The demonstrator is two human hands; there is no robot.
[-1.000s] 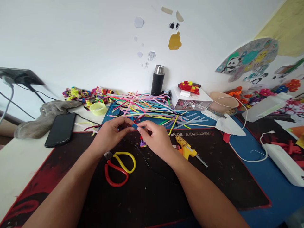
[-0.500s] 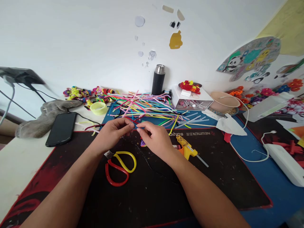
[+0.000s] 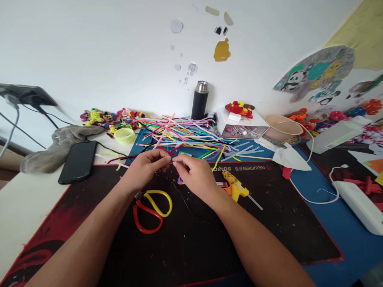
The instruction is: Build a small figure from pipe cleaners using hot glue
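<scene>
My left hand and my right hand meet at the fingertips above the back part of the black mat. Thumb and forefinger are pinched on each side. Something small and dark sits between the tips, too small to name. Red pipe cleaner shows just behind the fingers. Scissors with one yellow and one red handle lie below my left hand, their blades hidden under the wrist. To the right of my right hand rests a yellow glue gun with a clear glue stick in its back.
A heap of coloured pipe cleaners spreads along the back, before a black flask. At left are a phone and a green tape roll. A white drawer box and a power strip stand at right.
Both hands stay pinched together in nearly the same place. The left fingers and wrist have shifted very slightly to the right.
</scene>
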